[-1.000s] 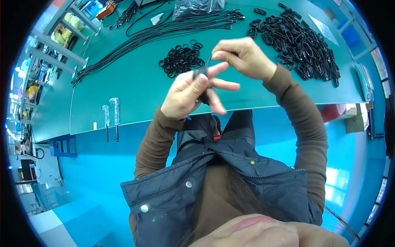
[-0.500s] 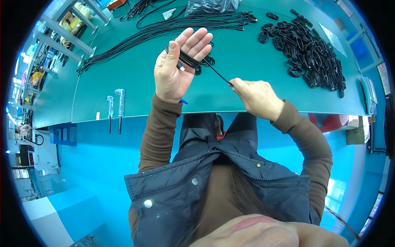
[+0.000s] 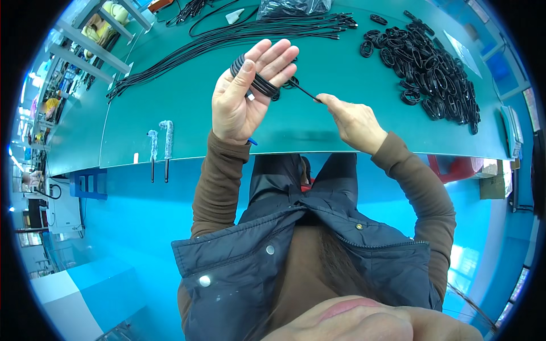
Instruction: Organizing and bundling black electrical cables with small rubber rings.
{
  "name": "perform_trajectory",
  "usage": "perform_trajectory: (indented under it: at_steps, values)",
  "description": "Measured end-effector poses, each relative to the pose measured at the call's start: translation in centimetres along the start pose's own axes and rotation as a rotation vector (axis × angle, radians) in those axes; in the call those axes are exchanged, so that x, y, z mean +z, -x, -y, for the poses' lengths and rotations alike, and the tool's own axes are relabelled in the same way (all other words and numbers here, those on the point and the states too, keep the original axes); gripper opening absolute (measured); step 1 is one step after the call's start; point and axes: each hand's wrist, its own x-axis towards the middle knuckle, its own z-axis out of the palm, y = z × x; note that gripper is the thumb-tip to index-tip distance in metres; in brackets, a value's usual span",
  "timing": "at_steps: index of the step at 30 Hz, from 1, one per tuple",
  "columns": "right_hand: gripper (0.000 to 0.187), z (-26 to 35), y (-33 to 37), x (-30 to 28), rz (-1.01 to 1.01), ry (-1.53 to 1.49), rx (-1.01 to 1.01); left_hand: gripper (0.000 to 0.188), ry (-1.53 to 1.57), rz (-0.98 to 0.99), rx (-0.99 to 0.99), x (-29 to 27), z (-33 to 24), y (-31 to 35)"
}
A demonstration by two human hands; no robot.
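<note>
My left hand is held palm up over the green table, its fingers stretched out. Several turns of a black cable wrap around it, with the thumb lying over them. The cable's light metal plug rests against the palm. From these turns a taut length runs to my right hand, which pinches it between thumb and fingers near the table's front edge. More black cable shows behind the left fingers, partly hidden. A blue pen-like tip sticks out beside my left wrist.
A pile of coiled black cables covers the right of the green table. Long straight cables lie across the back, near a dark plastic bag. Two wrapped rod-like tools overhang the front edge at left.
My right hand has moved slightly up and left, closer to the left hand. More of the cable now lies around the left hand, at the base of the thumb.
</note>
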Motion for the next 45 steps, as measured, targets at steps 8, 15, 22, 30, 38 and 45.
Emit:
perform_trajectory:
  at_steps: [8, 15, 22, 30, 38, 45]
  values:
    - [0.032, 1.8, -0.1, -0.6, -0.028, 0.125, -0.11, 0.037, -0.246, -0.044, 0.008, -1.7, 1.3, 0.2]
    - [0.022, 1.7, -4.1, -3.7, -0.284, 0.103, -0.489, 0.033, -0.476, 0.085, -0.086, -1.4, 3.8, 2.1]
    - [0.024, -1.4, -6.5, -2.1, -0.062, -0.256, -0.356, 0.026, -0.226, 0.269, -0.401, -0.7, 2.9, 2.5]
    - [0.039, -0.9, -5.9, -0.8, -0.157, 0.023, -0.521, 0.019, -0.285, 0.134, -0.365, -1.8, 4.7, 3.3]
    - [0.042, 1.3, -5.0, -0.9, 0.32, -1.501, 0.277, 0.016, -0.341, 0.265, -0.249, -1.6, 5.6, 2.6]
    - [0.036, 2.5, -5.5, -0.8, 0.444, -1.174, 0.426, 0.014, -0.509, 0.342, -0.26, -2.1, 5.8, 2.9]
